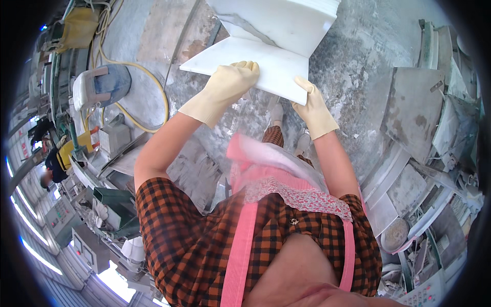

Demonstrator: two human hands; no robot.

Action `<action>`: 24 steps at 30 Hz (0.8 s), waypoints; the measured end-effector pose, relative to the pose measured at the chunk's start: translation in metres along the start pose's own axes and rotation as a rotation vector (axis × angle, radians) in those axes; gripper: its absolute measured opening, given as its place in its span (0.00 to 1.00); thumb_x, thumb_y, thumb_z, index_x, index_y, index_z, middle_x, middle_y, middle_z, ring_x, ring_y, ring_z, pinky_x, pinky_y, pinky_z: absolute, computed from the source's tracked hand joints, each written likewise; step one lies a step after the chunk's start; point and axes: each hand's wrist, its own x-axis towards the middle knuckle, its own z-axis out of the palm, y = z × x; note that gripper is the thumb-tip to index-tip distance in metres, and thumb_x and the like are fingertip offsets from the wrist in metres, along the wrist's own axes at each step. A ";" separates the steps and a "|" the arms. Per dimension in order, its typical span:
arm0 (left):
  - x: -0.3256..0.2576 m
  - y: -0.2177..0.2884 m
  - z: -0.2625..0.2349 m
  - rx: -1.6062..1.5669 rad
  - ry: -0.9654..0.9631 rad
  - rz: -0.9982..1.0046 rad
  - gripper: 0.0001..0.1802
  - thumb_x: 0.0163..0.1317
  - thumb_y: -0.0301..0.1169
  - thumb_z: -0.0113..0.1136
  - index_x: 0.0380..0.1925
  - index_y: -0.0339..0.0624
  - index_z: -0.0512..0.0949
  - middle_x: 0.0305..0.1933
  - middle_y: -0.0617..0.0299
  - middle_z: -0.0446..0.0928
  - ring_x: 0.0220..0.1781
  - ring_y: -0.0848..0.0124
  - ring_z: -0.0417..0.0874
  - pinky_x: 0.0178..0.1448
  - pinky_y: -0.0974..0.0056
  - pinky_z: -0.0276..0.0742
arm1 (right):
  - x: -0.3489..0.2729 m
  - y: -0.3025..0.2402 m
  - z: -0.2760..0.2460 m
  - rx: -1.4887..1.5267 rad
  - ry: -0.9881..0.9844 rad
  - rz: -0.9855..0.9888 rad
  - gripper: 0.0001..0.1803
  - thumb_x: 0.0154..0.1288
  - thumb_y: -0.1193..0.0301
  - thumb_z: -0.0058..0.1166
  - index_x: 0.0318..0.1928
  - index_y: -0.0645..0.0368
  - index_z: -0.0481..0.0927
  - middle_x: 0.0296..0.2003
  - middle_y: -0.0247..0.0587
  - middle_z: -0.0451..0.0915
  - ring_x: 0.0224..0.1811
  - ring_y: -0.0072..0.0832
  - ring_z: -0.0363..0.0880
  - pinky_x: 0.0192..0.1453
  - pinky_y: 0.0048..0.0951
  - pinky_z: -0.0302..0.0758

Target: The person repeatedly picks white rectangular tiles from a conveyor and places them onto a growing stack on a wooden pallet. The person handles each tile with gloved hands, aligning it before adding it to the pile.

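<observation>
A white stone slab (276, 64), which looks like marble, lies tilted in front of me. My right hand (313, 105), in a cream rubber glove, grips its near right corner with the thumb over the top face. On the slab's near left edge rests my left hand (234, 82), gloved the same way. Its fingers are curled closed, and whatever they may hold is hidden. Behind rises a stack of white slabs (281, 23), the front one crossed by a grey vein.
At the left stand a blue-grey bucket (115, 82) and a looped yellow hose (162, 92). Flat boards (411, 110) and stone offcuts lean along the right. Another person (53, 163) is at the far left. The concrete floor (353, 66) is stained white.
</observation>
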 end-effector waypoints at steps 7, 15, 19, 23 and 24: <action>0.012 -0.019 -0.006 -0.264 0.103 0.085 0.15 0.54 0.25 0.54 0.43 0.40 0.75 0.33 0.63 0.79 0.35 0.60 0.84 0.35 0.60 0.82 | 0.016 -0.007 0.007 0.135 0.084 -0.006 0.17 0.66 0.70 0.53 0.48 0.71 0.73 0.41 0.42 0.79 0.41 0.27 0.81 0.43 0.26 0.82; 0.076 -0.049 -0.023 -0.025 0.416 0.022 0.42 0.52 0.30 0.64 0.70 0.51 0.59 0.69 0.48 0.64 0.74 0.56 0.58 0.77 0.51 0.46 | 0.002 -0.040 -0.003 -0.173 0.052 -0.262 0.32 0.76 0.51 0.31 0.61 0.69 0.67 0.47 0.59 0.79 0.46 0.40 0.82 0.54 0.38 0.81; 0.108 -0.068 -0.010 -0.415 0.486 -0.032 0.35 0.59 0.31 0.61 0.66 0.35 0.63 0.72 0.44 0.59 0.75 0.52 0.55 0.77 0.52 0.47 | -0.056 -0.060 -0.082 -0.221 0.388 -0.387 0.25 0.74 0.56 0.41 0.55 0.68 0.71 0.38 0.56 0.82 0.37 0.39 0.84 0.46 0.35 0.83; 0.123 -0.070 -0.002 -0.071 0.715 0.168 0.35 0.63 0.38 0.60 0.68 0.36 0.61 0.71 0.45 0.60 0.73 0.51 0.58 0.76 0.51 0.47 | -0.170 -0.008 -0.182 -0.162 0.848 -0.643 0.24 0.70 0.54 0.47 0.48 0.65 0.73 0.32 0.48 0.82 0.32 0.35 0.82 0.41 0.31 0.80; 0.127 -0.074 -0.004 -0.070 0.629 0.060 0.37 0.62 0.39 0.61 0.68 0.36 0.61 0.70 0.44 0.62 0.72 0.51 0.61 0.74 0.50 0.53 | -0.191 0.008 -0.202 -0.151 0.900 -0.680 0.24 0.70 0.54 0.47 0.48 0.64 0.73 0.31 0.47 0.82 0.32 0.35 0.82 0.42 0.32 0.80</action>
